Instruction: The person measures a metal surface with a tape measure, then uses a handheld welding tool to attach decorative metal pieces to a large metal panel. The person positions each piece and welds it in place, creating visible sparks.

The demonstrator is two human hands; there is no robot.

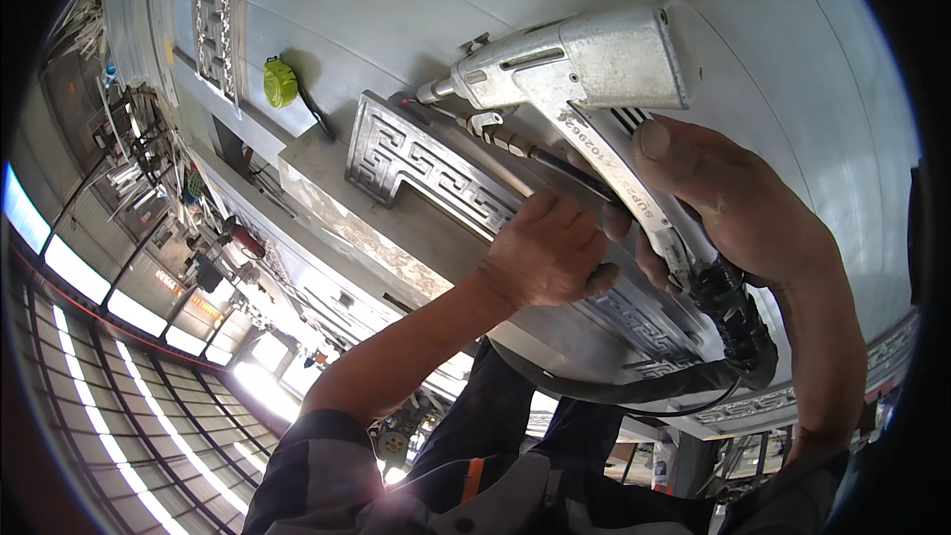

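My right hand [733, 198] is wrapped around the handle of a silver handheld laser welding gun [555, 69]. The gun's nozzle points left, its tip at the upper end of a grey metal fretwork panel [426, 173]. A small red dot of light shows at that tip. Below the nozzle run a thin wire-feed tube and a brass fitting [510, 142]. My left hand [550, 248] is closed in a fist over the panel's middle. A pale, narrow strip or rod leads toward its knuckles; what the fingers hold is hidden.
A yellow-green tape measure [280, 82] lies on the grey sheet-metal surface [396, 0]. A metal box section [337, 193] lies under the panel. The gun's black-wrapped cable [634, 388] loops across my front. More fretwork [213, 20] is at the upper left, with workshop clutter beyond.
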